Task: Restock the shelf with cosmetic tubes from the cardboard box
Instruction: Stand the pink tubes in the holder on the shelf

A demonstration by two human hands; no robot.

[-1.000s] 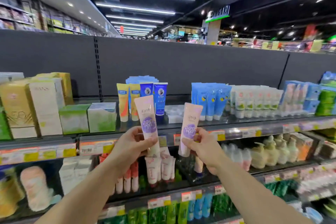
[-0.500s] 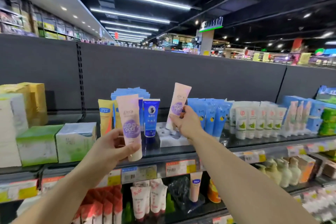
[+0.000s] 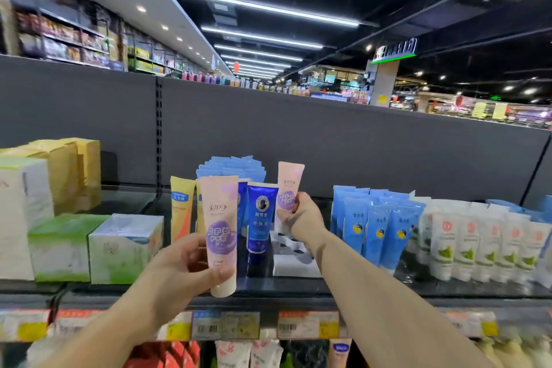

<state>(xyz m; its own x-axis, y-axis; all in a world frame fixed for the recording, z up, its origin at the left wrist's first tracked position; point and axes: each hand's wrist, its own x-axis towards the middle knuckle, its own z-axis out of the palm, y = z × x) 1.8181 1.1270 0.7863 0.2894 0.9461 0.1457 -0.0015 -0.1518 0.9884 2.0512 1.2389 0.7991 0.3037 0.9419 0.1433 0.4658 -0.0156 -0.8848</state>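
My left hand (image 3: 179,269) grips a pink cosmetic tube with a purple label (image 3: 219,230) upright, in front of the top shelf's edge (image 3: 283,293). Farther in, my right hand (image 3: 303,218) holds a second pink tube (image 3: 289,185) upright over a white holder tray (image 3: 294,263) on the shelf, just right of a dark blue tube (image 3: 261,218). The tube's cap end is hidden behind my fingers. No cardboard box is in view.
Yellow tubes (image 3: 180,206) and light blue packs (image 3: 231,167) stand left of the gap. Blue tubes (image 3: 376,224) and white tubes (image 3: 478,245) fill the right side. Green and white boxes (image 3: 92,248) sit at left. Price tags (image 3: 307,326) line the shelf front.
My right hand has carried its tube from chest height up and into the shelf gap beside the dark blue tube. My left hand stays in front of the shelf edge. The view has tilted upward.
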